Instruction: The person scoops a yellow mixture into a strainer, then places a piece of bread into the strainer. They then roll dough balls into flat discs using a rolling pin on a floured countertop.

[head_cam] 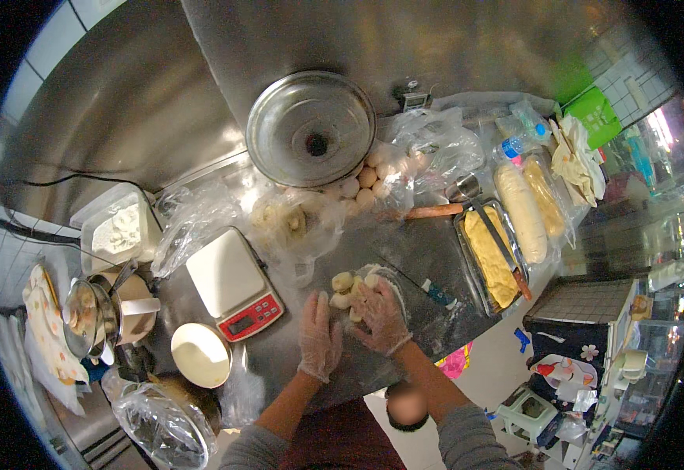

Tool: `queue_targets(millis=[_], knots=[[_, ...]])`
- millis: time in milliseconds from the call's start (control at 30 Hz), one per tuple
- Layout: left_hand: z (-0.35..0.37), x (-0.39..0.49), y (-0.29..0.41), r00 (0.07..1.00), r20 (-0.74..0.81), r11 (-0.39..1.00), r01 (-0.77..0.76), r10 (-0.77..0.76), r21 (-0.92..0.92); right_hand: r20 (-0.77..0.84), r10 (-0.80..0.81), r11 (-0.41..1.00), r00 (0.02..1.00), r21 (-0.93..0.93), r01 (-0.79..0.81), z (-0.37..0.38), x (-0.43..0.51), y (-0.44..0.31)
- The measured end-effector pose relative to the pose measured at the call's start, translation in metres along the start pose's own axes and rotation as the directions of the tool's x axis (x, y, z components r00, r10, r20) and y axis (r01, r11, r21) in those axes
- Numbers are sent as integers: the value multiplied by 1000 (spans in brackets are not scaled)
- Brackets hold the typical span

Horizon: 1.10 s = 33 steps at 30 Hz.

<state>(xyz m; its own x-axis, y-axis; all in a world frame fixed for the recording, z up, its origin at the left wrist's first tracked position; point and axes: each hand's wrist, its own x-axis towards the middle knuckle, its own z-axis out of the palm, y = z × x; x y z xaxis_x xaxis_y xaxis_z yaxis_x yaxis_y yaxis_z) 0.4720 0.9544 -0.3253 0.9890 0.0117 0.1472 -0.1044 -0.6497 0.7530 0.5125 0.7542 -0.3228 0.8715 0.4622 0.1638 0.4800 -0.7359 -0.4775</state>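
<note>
Both of my hands wear clear plastic gloves over the dark metal worktop. My right hand rests on several small pale dough pieces and a floury patch beside them; whether it grips one cannot be told. Just left of the pieces, my left hand lies with its fingers stretched forward and close together, nothing visible in it. A kitchen scale with a white top and red control panel stands to the left. Beyond my right hand lies a thin tool with a dark green handle.
A large metal bowl stands at the back beside eggs. On the right, a knife lies across a tray of yellow dough. A flour tub, a cream bowl and pots are at left.
</note>
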Motion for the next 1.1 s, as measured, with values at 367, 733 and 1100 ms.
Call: queue_targets(millis=[367,733,1100], knots=[[17,77,52,918,397,870,-210,18,446,-221,532,743,817,-342,-576,-45,-50,82],[-13,-2,33,763,625,810,-468,168,354,-98,295,932,950,-189,-309,-80,3,93],[4,50,35,938,333,893,-232,99,386,96,-68,963,993,-255,90,-9,-29,13]])
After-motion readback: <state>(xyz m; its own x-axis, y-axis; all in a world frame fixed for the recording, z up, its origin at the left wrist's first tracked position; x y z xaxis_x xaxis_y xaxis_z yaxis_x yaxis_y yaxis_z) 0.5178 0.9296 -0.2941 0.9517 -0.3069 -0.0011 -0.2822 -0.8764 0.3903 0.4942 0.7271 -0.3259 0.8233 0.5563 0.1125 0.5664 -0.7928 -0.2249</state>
